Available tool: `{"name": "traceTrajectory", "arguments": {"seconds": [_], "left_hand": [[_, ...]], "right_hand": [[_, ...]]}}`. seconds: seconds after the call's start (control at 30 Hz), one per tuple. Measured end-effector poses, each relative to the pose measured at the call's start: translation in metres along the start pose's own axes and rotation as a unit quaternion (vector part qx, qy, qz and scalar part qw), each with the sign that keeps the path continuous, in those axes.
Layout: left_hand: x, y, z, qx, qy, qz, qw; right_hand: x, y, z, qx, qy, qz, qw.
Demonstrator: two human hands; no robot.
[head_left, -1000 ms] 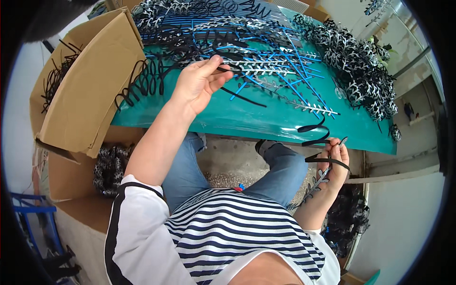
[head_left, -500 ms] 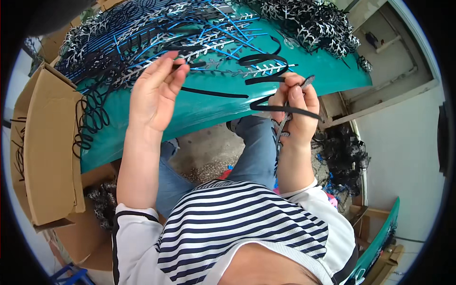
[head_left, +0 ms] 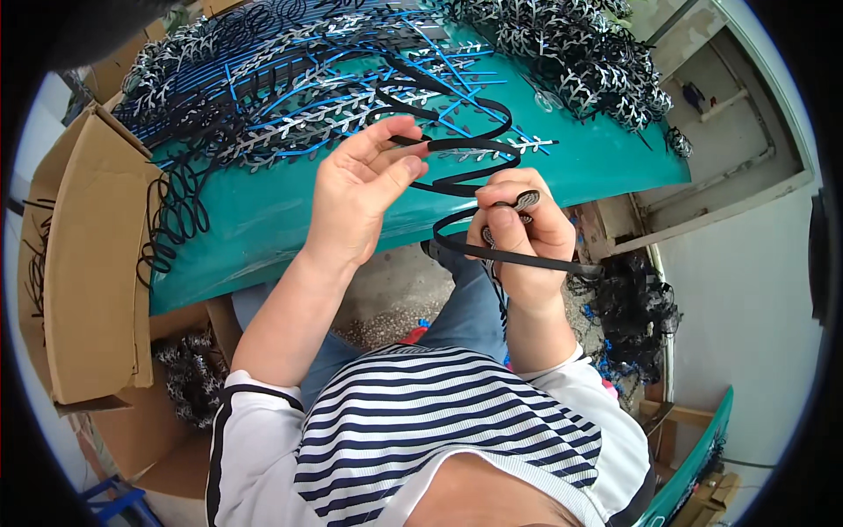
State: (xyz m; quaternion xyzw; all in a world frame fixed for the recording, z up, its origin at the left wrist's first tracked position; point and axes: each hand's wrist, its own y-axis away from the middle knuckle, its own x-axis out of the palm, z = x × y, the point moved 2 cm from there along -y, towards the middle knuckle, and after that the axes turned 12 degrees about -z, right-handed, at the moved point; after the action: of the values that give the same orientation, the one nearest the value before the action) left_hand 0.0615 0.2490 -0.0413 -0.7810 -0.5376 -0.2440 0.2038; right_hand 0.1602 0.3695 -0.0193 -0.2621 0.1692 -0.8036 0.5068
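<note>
A teal covering is stretching over the tabletop (head_left: 606,165). Toward its far right corner, a heap of black-and-silver leaf trim (head_left: 562,61) is lying, and a small dark tuft (head_left: 677,142) is sitting by the right edge. Across the far left part, blue strips (head_left: 430,46) are crossing among loose leaf sprigs (head_left: 329,112). Near the left edge, a loose black coil (head_left: 180,208) is drooping. Just beyond that edge, a cardboard box (head_left: 101,272) is standing, and thin black pieces (head_left: 37,255) are showing in it. Below, an open carton (head_left: 136,439) is holding a dark, silver-flecked bundle (head_left: 191,378). Past the right edge, crumpled black plastic (head_left: 637,303) is lying low beside a white wall (head_left: 738,307).
</note>
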Motion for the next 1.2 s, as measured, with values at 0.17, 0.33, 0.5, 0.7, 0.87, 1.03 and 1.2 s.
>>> {"name": "traceTrajectory", "arguments": {"seconds": [0.17, 0.33, 0.5, 0.7, 0.87, 1.03, 1.2], "left_hand": [[-0.003, -0.003, 0.009, 0.054, -0.09, 0.0, 0.994], [-0.004, -0.008, 0.01, 0.079, -0.109, -0.03, 0.99], [-0.007, -0.027, 0.01, 0.111, -0.08, -0.068, 0.988], [-0.008, -0.078, -0.005, 0.156, -0.066, -0.118, 0.978], [-0.021, -0.132, -0.024, 0.185, -0.069, -0.13, 0.972], [-0.04, -0.201, -0.048, 0.175, -0.06, -0.111, 0.976], [-0.087, -0.298, -0.089, 0.139, -0.033, -0.103, 0.984]], "right_hand": [[0.002, -0.002, 0.0, -0.018, 0.034, 0.02, 0.999], [0.002, -0.004, -0.004, 0.014, 0.012, 0.034, 0.999], [0.007, -0.01, -0.006, -0.022, 0.065, 0.022, 0.997], [-0.004, -0.019, -0.026, -0.07, 0.169, -0.031, 0.983], [-0.032, -0.02, -0.038, 0.103, 0.035, -0.114, 0.987], [-0.077, -0.022, -0.043, 0.204, 0.08, -0.172, 0.96], [-0.13, -0.023, -0.043, 0.161, 0.119, -0.228, 0.953]]}}
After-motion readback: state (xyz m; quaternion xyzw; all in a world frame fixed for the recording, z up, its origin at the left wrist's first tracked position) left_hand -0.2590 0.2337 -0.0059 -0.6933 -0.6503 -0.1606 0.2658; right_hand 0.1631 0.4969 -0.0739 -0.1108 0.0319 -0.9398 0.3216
